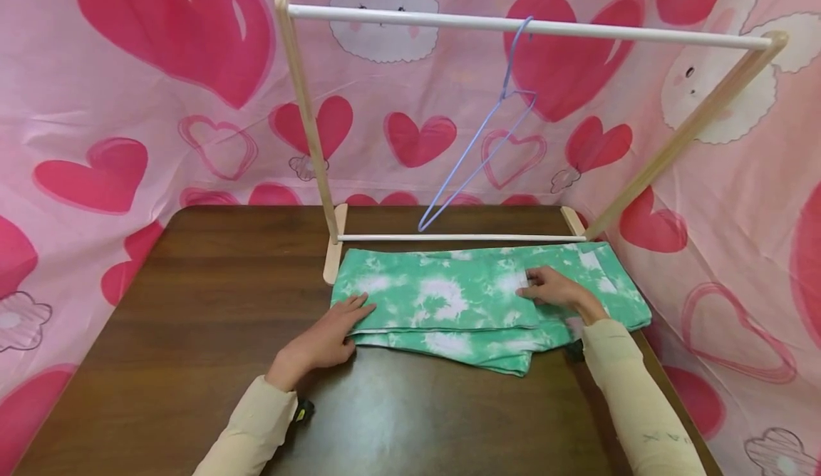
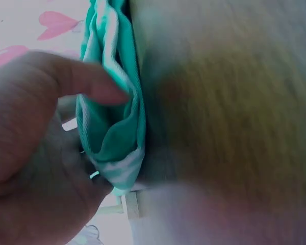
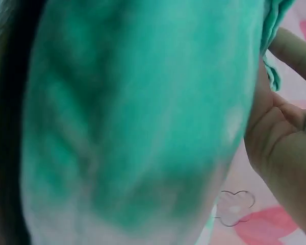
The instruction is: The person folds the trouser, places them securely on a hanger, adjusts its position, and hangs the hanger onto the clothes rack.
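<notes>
Green-and-white tie-dye trousers [image 1: 442,298] lie folded across the table, with one part laid over the rest from the left. At their left end my left hand [image 1: 327,333] rests its fingers on the cloth, with the thumb by the near edge. The left wrist view shows that thumb beside the layered fold [image 2: 115,132]. My right hand [image 1: 554,291] pinches the right-hand edge of the upper layer. Blurred green cloth [image 3: 143,112] fills most of the right wrist view and hides part of the right hand [image 3: 280,132].
Behind the trousers stands a rack with wooden side posts [image 1: 304,112], a white top rail [image 1: 417,18] and a white lower rail [image 1: 449,237]. A blue hanger [image 1: 468,148] hangs from the top rail. Brown table [image 1: 212,283] surface extends left and in front; a pink heart-patterned curtain [image 1: 160,127] surrounds it.
</notes>
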{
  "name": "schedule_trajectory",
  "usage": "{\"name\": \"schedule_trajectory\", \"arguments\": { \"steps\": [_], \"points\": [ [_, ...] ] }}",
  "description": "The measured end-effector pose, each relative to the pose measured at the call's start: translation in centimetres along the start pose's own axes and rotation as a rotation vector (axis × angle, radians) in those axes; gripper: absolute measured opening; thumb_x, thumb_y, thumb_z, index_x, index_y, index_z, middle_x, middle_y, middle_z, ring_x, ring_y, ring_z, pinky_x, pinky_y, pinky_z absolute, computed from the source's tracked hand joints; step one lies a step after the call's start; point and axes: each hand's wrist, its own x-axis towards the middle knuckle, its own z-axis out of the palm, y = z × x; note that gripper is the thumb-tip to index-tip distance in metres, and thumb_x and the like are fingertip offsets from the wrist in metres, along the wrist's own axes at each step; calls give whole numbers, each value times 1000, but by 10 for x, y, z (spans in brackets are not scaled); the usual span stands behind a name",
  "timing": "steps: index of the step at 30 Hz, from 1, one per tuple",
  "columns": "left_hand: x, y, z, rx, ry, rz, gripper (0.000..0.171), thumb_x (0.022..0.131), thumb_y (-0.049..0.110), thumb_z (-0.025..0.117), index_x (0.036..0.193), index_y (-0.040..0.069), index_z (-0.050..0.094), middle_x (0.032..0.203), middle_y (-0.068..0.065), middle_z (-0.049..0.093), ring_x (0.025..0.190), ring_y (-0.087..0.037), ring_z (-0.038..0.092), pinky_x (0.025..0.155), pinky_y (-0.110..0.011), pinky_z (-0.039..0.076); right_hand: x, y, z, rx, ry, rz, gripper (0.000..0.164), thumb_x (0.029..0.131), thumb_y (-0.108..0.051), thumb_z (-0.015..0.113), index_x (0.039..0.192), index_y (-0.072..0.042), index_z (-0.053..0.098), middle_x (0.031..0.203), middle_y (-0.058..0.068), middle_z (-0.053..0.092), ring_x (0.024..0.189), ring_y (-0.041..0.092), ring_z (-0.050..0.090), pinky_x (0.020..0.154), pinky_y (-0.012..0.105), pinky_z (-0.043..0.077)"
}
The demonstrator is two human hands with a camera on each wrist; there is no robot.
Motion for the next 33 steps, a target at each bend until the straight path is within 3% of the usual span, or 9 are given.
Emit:
{"name": "schedule_trajectory", "arguments": {
  "steps": [4,6,9,12,14,17,20,27,33],
  "points": [
    [-5,-3,-2,-82,38,22,62,93,5,66,151,3,47,162,-20,34,151,-43,26,115,-63,32,2,-4,2,-61,36,-9,32,98,-17,69,84,-5,43,72,0,38,63,12,41,59,29,42],
    [-7,-5,-4,-131,110,35,56,93,8,70,146,3,54,158,-19,41,148,-42,34,113,-62,37,4,-7,3,-108,63,2,34,96,-19,72,84,-5,43,70,-2,35,62,12,42,58,29,43],
    [-8,-8,-6,-157,272,15,48,94,9,70,139,0,58,151,-21,50,141,-41,45,108,-60,43,7,-10,4,-160,95,35,37,93,-21,75,82,-6,43,68,-3,33,60,12,43,57,29,43],
    [-6,-11,-10,-237,410,-122,45,97,8,64,140,-4,55,143,-25,55,130,-41,55,103,-58,48,9,-9,4,-172,103,65,37,92,-21,77,81,-7,44,66,-3,33,58,13,44,57,29,41],
    [-3,-13,-15,-323,446,-244,46,100,9,60,142,-6,51,139,-26,57,124,-40,59,101,-56,50,10,-8,4,-172,96,73,36,92,-21,76,82,-6,45,66,-2,35,58,13,45,57,29,41],
    [3,-18,-22,-475,427,-402,47,104,12,53,146,-8,45,139,-30,56,124,-42,58,103,-54,49,10,-6,5,-161,95,95,35,93,-23,76,84,-7,47,69,-1,38,59,14,46,56,28,41],
    [12,-22,-26,-567,374,-485,49,107,17,48,148,-8,42,142,-31,52,131,-42,53,108,-54,45,9,-5,7,-147,86,90,34,94,-24,74,87,-5,46,74,1,40,61,14,46,57,29,42],
    [34,-27,-30,-620,342,-549,53,109,26,47,147,-10,43,140,-29,53,124,-37,53,106,-51,45,9,-1,9,-126,100,66,35,96,-21,72,87,-5,43,77,3,39,62,15,45,57,30,42],
    [39,-30,-31,-605,331,-567,54,110,32,44,142,-11,49,135,-28,55,115,-34,54,101,-47,46,9,-1,9,-121,93,43,34,96,-19,71,85,-5,42,75,2,38,60,15,43,57,29,41]
  ]
}}
